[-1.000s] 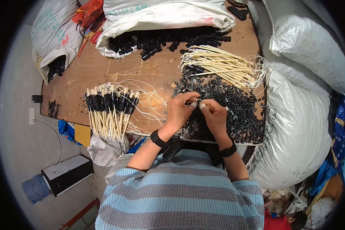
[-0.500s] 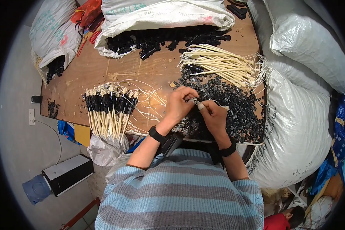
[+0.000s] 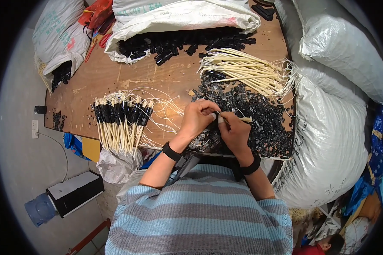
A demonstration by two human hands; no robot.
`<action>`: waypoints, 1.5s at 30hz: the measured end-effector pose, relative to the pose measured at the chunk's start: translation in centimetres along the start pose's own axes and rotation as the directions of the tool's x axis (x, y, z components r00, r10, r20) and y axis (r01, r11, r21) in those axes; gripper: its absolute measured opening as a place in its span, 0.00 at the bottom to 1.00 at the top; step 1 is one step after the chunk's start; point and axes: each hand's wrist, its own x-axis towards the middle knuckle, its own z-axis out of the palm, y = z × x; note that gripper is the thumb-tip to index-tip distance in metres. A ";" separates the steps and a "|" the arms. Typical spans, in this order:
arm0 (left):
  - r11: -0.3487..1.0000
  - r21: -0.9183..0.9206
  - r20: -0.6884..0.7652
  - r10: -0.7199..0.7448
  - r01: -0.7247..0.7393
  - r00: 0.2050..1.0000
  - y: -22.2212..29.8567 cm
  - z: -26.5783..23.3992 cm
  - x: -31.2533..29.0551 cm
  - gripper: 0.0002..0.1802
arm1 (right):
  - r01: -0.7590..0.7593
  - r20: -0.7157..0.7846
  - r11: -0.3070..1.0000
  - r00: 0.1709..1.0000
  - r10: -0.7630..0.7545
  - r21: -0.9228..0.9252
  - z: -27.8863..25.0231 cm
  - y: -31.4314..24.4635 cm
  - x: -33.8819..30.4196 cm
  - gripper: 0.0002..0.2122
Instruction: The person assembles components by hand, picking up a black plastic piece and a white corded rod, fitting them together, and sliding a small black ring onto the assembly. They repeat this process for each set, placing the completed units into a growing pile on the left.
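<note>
My left hand [image 3: 195,119] and my right hand [image 3: 235,135] meet fingertip to fingertip above a heap of small black pieces [image 3: 259,123]. The right fingers close round a thin cream tube [image 3: 246,119], whose end pokes out beyond them with a white string looped above it. My left thumb and forefinger pinch at the same spot; what they hold is too small and covered to name. On the left, cream tubes with black sleeves [image 3: 123,117] lie in a bundle, their white strings [image 3: 159,108] trailing toward my left hand.
Beyond the heap lies a pile of cream tubes [image 3: 242,70] with strings. An open white sack [image 3: 183,19] spills black parts [image 3: 170,49] at the table's [image 3: 157,78] far side. Bulging white sacks [image 3: 332,140] crowd the right edge. A person in red [image 3: 315,250] shows at bottom right.
Both hands have shifted slightly and their fingertips have turned closer over the pinched spot. The tube end beside my right hand shows more. At bottom right the person has moved.
</note>
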 end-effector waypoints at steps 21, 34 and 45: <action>0.823 0.539 0.226 0.066 -0.181 0.972 2.5 -2.2 -0.2 0.20 | 0.337 0.348 0.864 0.915 -0.206 -0.374 -3.9 -1.0 0.4 0.13; 0.657 0.623 0.135 0.445 -0.425 0.885 2.3 -2.6 -3.3 0.19 | -0.204 0.270 0.948 0.953 0.135 0.246 -0.3 -1.7 1.1 0.14; 0.267 0.962 -0.236 0.709 0.056 0.664 -3.2 -15.3 -4.5 0.17 | 0.020 -0.114 0.988 0.993 -0.038 -0.154 -9.3 2.6 3.3 0.09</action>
